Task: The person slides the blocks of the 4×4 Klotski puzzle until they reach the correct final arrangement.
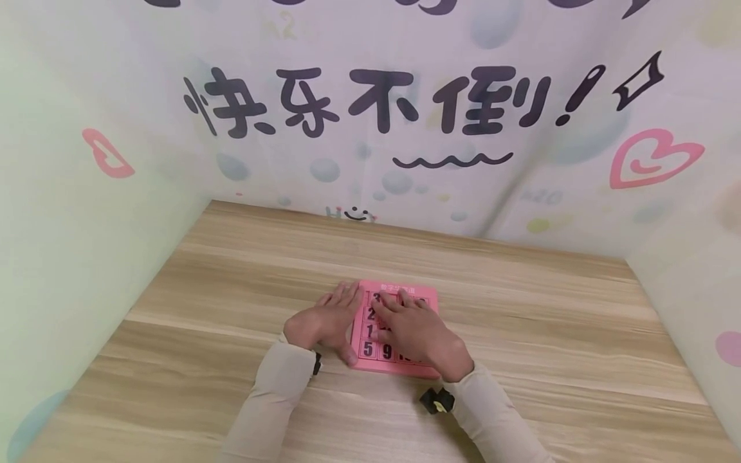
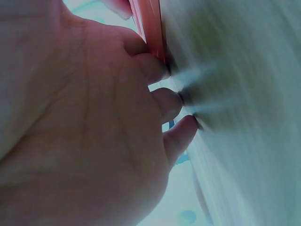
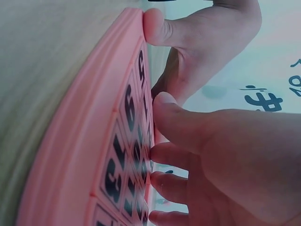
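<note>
A pink sliding number puzzle (image 1: 388,366) lies flat on the wooden table. Black numbers mark its square tiles, with 5 and 9 readable in the nearest row. Against its left edge rests my left hand (image 1: 327,321), thumb at the near left corner. In the left wrist view, several fingertips (image 2: 181,129) of that hand reach down to the tabletop beside the pink frame (image 2: 153,28). My right hand (image 1: 419,331) spreads over the tiles and hides many of them. In the right wrist view, its thumb (image 3: 171,115) and fingertips touch the puzzle's face (image 3: 115,169).
The wood-grain table (image 1: 550,347) spreads around the puzzle. A white printed cloth (image 1: 324,148) with black characters hangs behind it, and pale walls stand at both sides. Black straps (image 1: 438,400) sit at the wrists below light sleeves (image 1: 492,411).
</note>
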Available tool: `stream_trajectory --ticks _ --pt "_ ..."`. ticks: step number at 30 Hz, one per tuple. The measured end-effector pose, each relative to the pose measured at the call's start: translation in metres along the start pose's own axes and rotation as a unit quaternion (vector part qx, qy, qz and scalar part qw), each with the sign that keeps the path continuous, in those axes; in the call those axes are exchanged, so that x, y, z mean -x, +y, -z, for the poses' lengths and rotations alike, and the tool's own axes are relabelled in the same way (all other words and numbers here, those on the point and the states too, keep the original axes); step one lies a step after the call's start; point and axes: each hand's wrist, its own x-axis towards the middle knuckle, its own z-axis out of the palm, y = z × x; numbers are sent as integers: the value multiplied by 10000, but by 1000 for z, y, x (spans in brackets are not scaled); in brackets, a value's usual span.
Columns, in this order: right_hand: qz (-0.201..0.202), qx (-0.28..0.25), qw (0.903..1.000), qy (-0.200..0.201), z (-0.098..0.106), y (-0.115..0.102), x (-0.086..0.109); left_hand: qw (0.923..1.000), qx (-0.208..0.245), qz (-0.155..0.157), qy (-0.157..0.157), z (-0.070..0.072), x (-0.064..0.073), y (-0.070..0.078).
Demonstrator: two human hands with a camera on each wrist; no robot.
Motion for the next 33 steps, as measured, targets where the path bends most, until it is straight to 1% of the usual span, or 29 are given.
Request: stream_trajectory --ticks 6,16,22,27,33 --pt "-106 -83 9999 -86 1 2 0 9999 159 -35 -4 1 1 -1" --pt "-209 -69 9997 -132 3 7 2 9999 130 -95 31 0 2 0" --pt "-196 -87 9997 -136 6 9 4 9999 105 -46 37 0 1 -1" --pt "-294 -243 9990 -223 8 10 6 9999 94 6 38 -1 0 -1" --pt "-360 -361 9981 -331 11 12 8 9999 93 -9 48 -1 -2 -2"
